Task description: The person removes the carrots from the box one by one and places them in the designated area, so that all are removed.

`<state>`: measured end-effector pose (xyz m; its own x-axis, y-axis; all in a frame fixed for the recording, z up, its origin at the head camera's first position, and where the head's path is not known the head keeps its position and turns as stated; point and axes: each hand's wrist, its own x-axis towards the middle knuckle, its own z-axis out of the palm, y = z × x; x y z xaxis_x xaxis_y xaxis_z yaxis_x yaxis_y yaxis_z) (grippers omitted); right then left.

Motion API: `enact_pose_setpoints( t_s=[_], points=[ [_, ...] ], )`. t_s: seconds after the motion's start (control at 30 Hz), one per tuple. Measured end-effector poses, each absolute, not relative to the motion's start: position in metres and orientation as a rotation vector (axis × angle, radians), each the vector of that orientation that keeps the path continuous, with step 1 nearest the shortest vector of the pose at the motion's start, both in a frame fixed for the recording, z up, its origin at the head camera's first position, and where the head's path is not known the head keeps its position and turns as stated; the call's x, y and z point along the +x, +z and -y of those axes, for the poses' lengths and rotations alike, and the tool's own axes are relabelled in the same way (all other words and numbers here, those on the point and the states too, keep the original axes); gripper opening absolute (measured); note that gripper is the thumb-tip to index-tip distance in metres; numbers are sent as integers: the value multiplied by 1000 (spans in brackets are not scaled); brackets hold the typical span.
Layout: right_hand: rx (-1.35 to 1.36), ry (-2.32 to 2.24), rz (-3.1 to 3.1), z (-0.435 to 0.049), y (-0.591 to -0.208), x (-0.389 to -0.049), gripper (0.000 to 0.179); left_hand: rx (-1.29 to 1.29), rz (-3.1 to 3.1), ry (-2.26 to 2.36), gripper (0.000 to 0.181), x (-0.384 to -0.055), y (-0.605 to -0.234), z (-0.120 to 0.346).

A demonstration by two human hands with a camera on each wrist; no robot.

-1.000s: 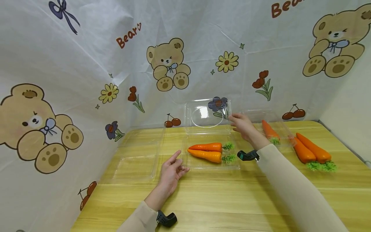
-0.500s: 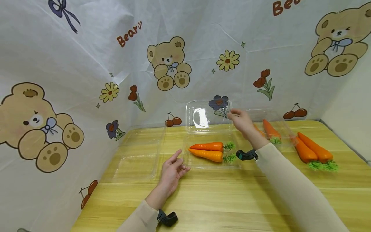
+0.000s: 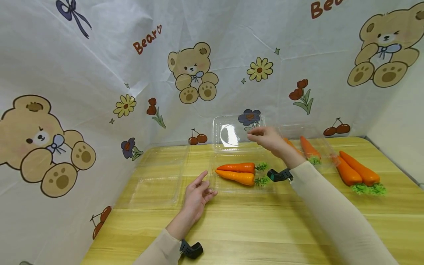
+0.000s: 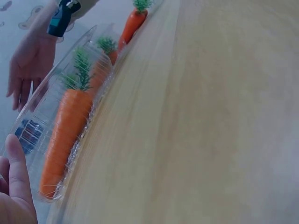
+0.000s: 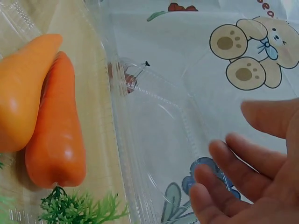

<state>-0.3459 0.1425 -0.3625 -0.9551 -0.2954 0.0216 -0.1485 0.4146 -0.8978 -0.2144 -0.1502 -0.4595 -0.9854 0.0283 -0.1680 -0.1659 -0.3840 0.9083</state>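
Note:
A transparent plastic clamshell box [image 3: 243, 191] lies in the middle of the table with its lid [image 3: 228, 134] raised at the back. Inside it, side by side, are a red-orange carrot [image 3: 236, 168] and a lighter orange carrot [image 3: 235, 177], their green tops to the right. My left hand [image 3: 194, 198] lies by the box's front left corner, fingers loosely bent; whether it touches the rim I cannot tell. In front of the lid's right side hovers my right hand [image 3: 269, 141]. The right wrist view shows that hand's fingers [image 5: 247, 161] spread and relaxed, holding nothing.
Another transparent container [image 3: 155, 178] stands on the left. Behind my right forearm, a transparent box [image 3: 326, 147] covers or holds carrots [image 3: 309, 147]. Two more carrots [image 3: 359, 167] lie at the right of the wooden table [image 3: 251, 228]. A printed bear cloth [image 3: 225, 88] hangs behind.
My right hand has moved left from the lid's right edge to in front of the lid. The lid tilted back slightly earlier and stays raised. My left hand has hardly moved.

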Motion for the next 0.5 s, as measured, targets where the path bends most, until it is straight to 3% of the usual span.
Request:
enact_pose_setpoints(
  t_s=[0.5],
  points=[
    [-668,-1353,-2351,-130,-370,-350,36,-177,-1676,2520,53,-214,-460,151]
  ],
)
